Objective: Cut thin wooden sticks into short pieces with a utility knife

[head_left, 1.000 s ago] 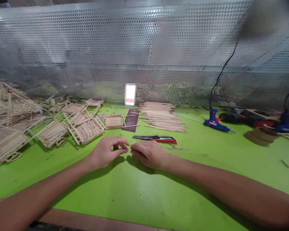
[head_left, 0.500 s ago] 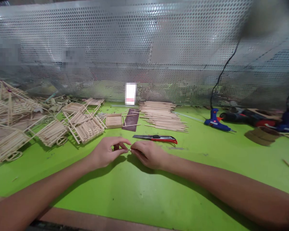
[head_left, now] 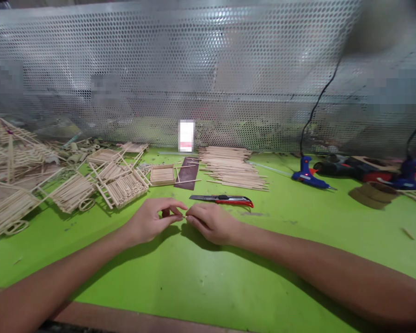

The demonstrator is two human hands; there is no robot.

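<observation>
Pinching a short pale wooden stick [head_left: 185,216] between their fingertips, the left hand [head_left: 148,222] and right hand [head_left: 212,224] curl nearly closed above the bright green bench [head_left: 208,282]; the fingers hide most of the stick, so its length is hard to make out. Just beyond lie a red-and-black utility knife [head_left: 222,200], a stack of loose pale wooden sticks [head_left: 232,169] and, leftward, small stick-built carts [head_left: 121,188].
</observation>
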